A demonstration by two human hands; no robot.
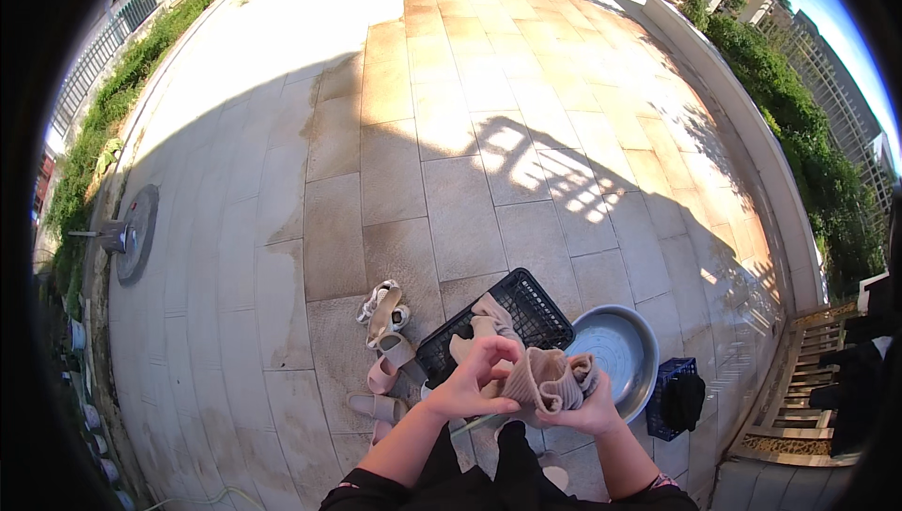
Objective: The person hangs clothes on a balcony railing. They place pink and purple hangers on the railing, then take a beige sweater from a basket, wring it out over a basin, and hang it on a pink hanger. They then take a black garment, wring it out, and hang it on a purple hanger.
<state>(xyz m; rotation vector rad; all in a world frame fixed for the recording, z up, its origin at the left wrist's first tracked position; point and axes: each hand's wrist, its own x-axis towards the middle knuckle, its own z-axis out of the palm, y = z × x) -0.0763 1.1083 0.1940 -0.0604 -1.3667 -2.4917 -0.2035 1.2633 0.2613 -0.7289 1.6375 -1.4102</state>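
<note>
In front of my body I hold a beige ribbed knit garment (539, 377), bunched so that its edges form folds and an opening. My right hand (595, 402) supports it from the right and below. At its left side, my left hand (468, 378) has its thumb against the cloth and its fingers curled; some fingers are hidden. Beyond the hands is a black plastic crate (539, 300), tilted in the view, with more beige cloth (493, 317) draped over its near part. To its right stands a round metal basin (620, 352) with a bluish-grey inside.
Several slippers and shoes (384, 345) lie left of the crate. A blue plastic basket (666, 398) holding dark cloth (683, 402) stands right of the basin. A wooden slatted bench (800, 384) is at far right. Stone paving (461, 187) stretches ahead between planted borders.
</note>
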